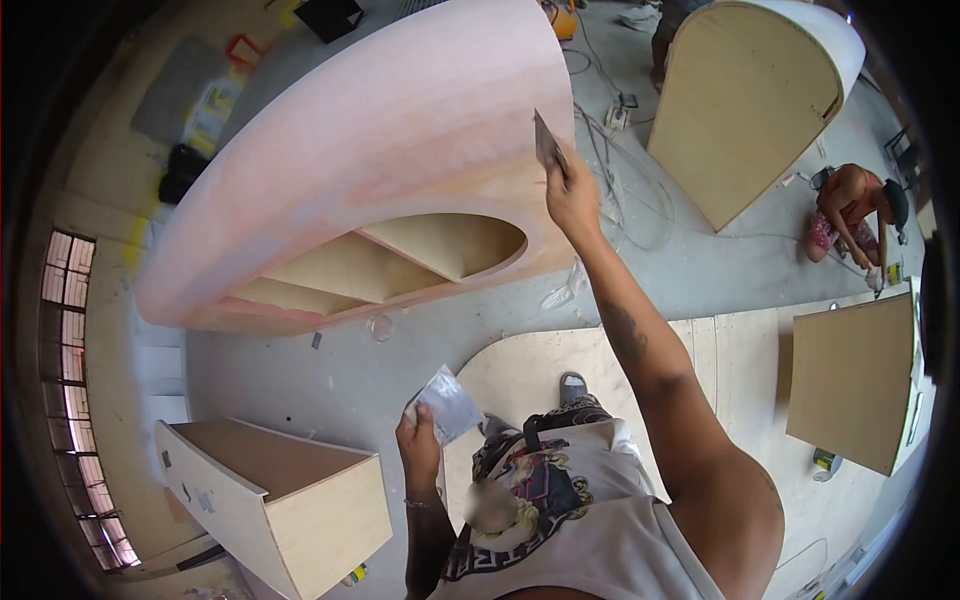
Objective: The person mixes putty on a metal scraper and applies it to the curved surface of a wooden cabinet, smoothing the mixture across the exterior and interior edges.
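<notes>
We grip a thin scraper in our right hand, near the pink curved structure; contact we cannot tell. Our left hand holds a flat grey plate. Left of it stands a wooden box; well right of our right hand crouches a person.

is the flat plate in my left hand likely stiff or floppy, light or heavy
The flat plate is probably stiff, showing no clear sag though your left hand grips it near one side. It seems light, since that hand alone supports it. Its shiny face might be slippery, though wetness can't be told.
</notes>
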Available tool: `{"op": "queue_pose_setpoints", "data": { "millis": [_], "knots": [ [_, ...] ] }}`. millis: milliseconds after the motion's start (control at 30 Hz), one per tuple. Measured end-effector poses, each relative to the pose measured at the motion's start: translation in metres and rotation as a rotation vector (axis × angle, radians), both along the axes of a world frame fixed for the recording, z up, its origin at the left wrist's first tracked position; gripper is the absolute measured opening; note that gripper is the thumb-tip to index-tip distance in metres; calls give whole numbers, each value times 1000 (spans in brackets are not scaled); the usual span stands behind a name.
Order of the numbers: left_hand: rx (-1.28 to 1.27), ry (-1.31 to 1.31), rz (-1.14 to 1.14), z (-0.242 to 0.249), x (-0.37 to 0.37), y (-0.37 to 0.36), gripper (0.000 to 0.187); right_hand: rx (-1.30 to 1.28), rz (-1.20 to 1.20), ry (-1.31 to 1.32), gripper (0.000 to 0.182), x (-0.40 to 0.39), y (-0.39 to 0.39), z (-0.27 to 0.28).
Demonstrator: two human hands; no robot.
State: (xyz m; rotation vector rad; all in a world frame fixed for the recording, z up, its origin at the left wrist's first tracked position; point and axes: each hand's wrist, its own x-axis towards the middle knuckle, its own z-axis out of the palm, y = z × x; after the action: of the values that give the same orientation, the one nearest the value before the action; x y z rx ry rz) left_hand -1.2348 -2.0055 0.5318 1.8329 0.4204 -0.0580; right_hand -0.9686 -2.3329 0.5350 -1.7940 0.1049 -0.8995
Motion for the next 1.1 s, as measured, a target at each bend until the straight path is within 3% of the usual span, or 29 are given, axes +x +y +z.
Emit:
{"op": "queue_pose_setpoints", "data": {
  "millis": [100,167,300,433,467,567,667,767,800,933,1033,1100],
  "knots": [
    [71,59,6,3,-18,14,40,-105,-123,-104,38,41,13,2],
    [-34,42,90,9,-29,19,40,-159,-237,-199,42,63,36,-9],
    [-190,-29,222,14,-32,22,38,-330,-317,-16,55,66,89,14],
    [-181,-59,227,19,-27,19,39,-433,-227,46,56,54,117,9],
    [-185,-64,233,18,-26,20,39,-375,-109,34,56,48,110,7],
    [-219,-106,260,17,-22,19,39,-280,-329,78,51,43,64,6],
    [-255,-115,263,12,-22,21,40,-353,-504,27,48,54,35,16],
    [-273,-113,217,8,-13,22,41,-715,-292,-51,47,57,64,0],
    [-275,-112,199,13,-8,18,41,-717,-111,-48,46,51,71,0],
    [-306,-167,206,26,5,4,41,-466,-466,2,48,40,36,22],
    [-338,-173,189,17,6,11,40,-593,-405,-44,45,60,48,11],
    [-368,-172,161,14,10,10,39,-670,-220,-76,44,52,63,4]
  ]
}}
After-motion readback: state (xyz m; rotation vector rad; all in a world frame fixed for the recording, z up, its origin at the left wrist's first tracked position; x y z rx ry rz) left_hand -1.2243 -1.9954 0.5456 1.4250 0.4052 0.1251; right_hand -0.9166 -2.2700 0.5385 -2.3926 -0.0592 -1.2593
